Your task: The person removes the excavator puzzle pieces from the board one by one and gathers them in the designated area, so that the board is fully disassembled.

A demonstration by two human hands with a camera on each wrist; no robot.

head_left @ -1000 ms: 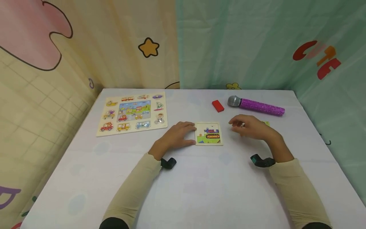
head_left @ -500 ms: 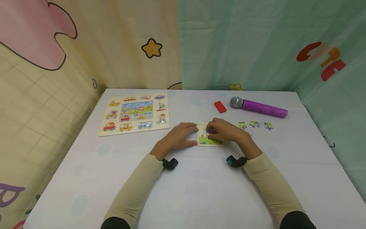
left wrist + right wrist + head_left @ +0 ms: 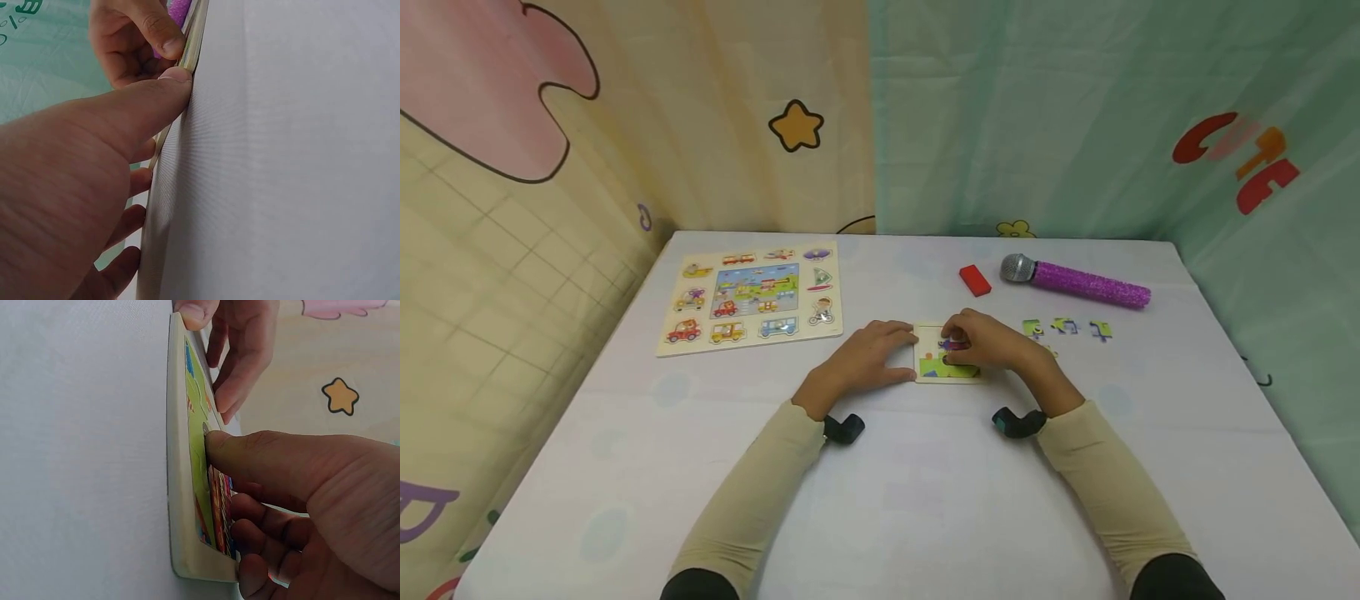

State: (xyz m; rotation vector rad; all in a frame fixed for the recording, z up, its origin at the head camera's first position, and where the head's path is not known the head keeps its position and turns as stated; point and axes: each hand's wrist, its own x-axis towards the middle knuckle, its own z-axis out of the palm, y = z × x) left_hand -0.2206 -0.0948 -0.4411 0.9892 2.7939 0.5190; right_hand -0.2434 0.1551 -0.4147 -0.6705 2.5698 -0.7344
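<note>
"Puzzle board (image 3: 176,456), the small square one: what are the fingers doing with it?"

"On the right hand (image 3: 992,340) they are narrowed in a pinch, thumb opposite the rest, on a dark red and gold vehicle piece (image 3: 220,500) at the board's picture. Whether the piece is lifted clear, I can't tell."

"And the left hand (image 3: 867,357)?"

"Thumb and fingers are set wide apart, touching the board's left edge, the thumb at the near corner."

"So where does the board lie?"

"Flat on the white counter (image 3: 925,500), between the two hands. Its picture shows green ground around the vehicle piece."

"What sits just beyond the right hand?"

"Three loose pieces (image 3: 1064,326) in a row, green among their colours, and a bit of something similar peeping out past the wrist, mostly hidden."

"Further back?"

"A red block (image 3: 974,280), and right beside it a glittery purple microphone (image 3: 1078,282), its silver head towards the block. Over on the left is a larger board (image 3: 751,332) with vehicle pictures round a central scene."

"And behind the counter?"

"A curtain (image 3: 715,125), yellow on the left and green on the right, with an orange star (image 3: 796,125) on the yellow part."
</note>
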